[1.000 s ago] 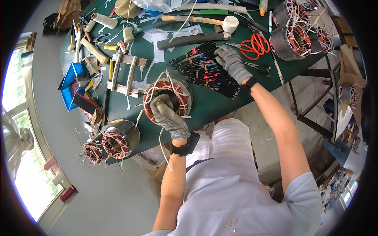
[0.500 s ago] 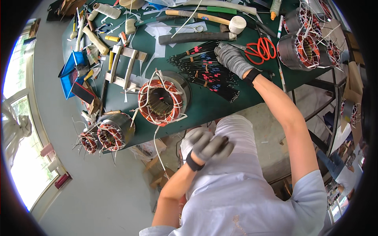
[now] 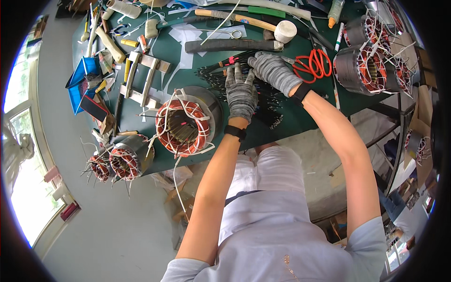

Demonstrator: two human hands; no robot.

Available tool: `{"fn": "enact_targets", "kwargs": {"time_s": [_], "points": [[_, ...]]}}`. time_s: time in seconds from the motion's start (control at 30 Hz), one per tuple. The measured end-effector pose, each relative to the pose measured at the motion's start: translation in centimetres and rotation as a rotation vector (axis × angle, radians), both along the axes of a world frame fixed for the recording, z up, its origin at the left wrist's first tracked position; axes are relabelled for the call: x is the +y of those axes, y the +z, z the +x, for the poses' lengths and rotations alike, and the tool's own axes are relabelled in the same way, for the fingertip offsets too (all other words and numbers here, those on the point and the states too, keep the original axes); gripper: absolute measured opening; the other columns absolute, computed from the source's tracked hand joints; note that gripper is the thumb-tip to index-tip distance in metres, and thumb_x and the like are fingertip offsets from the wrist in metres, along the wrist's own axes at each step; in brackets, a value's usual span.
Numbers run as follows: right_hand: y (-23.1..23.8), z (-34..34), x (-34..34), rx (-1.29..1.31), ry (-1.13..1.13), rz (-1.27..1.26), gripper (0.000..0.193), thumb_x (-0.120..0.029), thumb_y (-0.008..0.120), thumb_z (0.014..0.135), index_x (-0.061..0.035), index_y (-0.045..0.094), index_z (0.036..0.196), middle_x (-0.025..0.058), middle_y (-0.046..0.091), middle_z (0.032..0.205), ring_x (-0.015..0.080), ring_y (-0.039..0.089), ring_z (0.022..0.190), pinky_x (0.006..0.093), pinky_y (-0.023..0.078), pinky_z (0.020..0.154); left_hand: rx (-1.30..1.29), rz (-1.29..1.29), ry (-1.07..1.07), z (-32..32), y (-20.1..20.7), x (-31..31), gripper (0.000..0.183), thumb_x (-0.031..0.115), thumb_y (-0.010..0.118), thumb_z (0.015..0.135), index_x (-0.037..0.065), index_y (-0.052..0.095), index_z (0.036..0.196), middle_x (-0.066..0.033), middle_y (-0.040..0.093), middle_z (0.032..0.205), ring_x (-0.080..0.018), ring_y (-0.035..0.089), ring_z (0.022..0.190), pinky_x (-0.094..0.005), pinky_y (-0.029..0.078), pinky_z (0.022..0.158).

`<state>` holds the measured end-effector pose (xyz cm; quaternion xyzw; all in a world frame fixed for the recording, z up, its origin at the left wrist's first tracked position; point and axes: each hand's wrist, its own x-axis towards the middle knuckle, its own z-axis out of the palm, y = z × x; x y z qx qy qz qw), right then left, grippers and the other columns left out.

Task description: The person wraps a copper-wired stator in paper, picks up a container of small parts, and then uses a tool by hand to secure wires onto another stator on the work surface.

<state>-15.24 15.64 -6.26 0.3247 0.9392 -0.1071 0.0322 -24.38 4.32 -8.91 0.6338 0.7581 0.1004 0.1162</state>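
Bundles of thin black wires (image 3: pixel 270 112) with pale tips and pink and blue marks lie fanned out on the green table. My left hand (image 3: pixel 242 97), in a grey knit glove, rests over them with its fingers stretched out and somewhat apart. At their right end is my right hand (image 3: pixel 275 73), also gloved, its fingers bent and pressed together. Whatever those fingers may hold is hidden. Red-handled scissors (image 3: pixel 315 63) lie just right of it. Left of my left hand stands a motor stator (image 3: pixel 183 128) with copper-red windings, white lacing and a white lead over the table edge.
More stators stand at the far right (image 3: pixel 369 70) and at the near left corner (image 3: pixel 126 162). A metal frame (image 3: pixel 146 80), a blue bin (image 3: pixel 80 84) and a phone-like dark slab (image 3: pixel 94 108) are on the left. A white-headed mallet (image 3: pixel 284 32) and a black-wrapped rod (image 3: pixel 230 45) lie behind the wires.
My left hand has risen from over my lap onto the wire bundles, its fingers now straightened. My right hand has shifted slightly left and stays by the wires.
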Motion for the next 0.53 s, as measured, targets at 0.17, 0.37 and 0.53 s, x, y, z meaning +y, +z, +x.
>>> {"fn": "enact_targets", "kwargs": {"time_s": [0.17, 0.37, 0.53], "points": [[-1.8, -0.4, -0.1, -0.096, -0.012, 0.136, 0.011, -0.013, 0.053, 0.077, -0.0074, 0.060, 0.084, 0.0105, 0.062, 0.077, 0.0244, 0.063, 0.074, 0.0352, 0.051, 0.061, -0.049, 0.111, -0.013, 0.0, -0.3, -0.1, 0.050, 0.013, 0.054, 0.073, 0.015, 0.049, 0.123, -0.0232, 0.029, 0.136, -0.0429, 0.026, 0.125, -0.0474, 0.024, 0.103], [-1.5, -0.2, 0.4, -0.038, 0.035, 0.151, 0.009, -0.013, 0.055, 0.075, -0.0078, 0.061, 0.081, 0.0104, 0.062, 0.076, 0.0237, 0.063, 0.068, 0.0348, 0.050, 0.057, -0.106, 0.140, -0.017, -0.2, -0.4, -0.4, 0.049, 0.013, 0.054, 0.073, 0.014, 0.050, 0.122, -0.0235, 0.029, 0.136, -0.0427, 0.026, 0.125, -0.0475, 0.024, 0.103], [-0.8, 0.3, 0.3, -0.154, 0.030, 0.169, 0.011, -0.012, 0.054, 0.075, -0.0092, 0.062, 0.083, 0.0090, 0.063, 0.078, 0.0249, 0.063, 0.074, 0.0347, 0.050, 0.057, -0.067, 0.102, -0.012, 0.1, -0.4, -0.3, 0.049, 0.015, 0.054, 0.073, 0.014, 0.050, 0.122, -0.0226, 0.027, 0.138, -0.0412, 0.026, 0.127, -0.0471, 0.023, 0.104]]}}
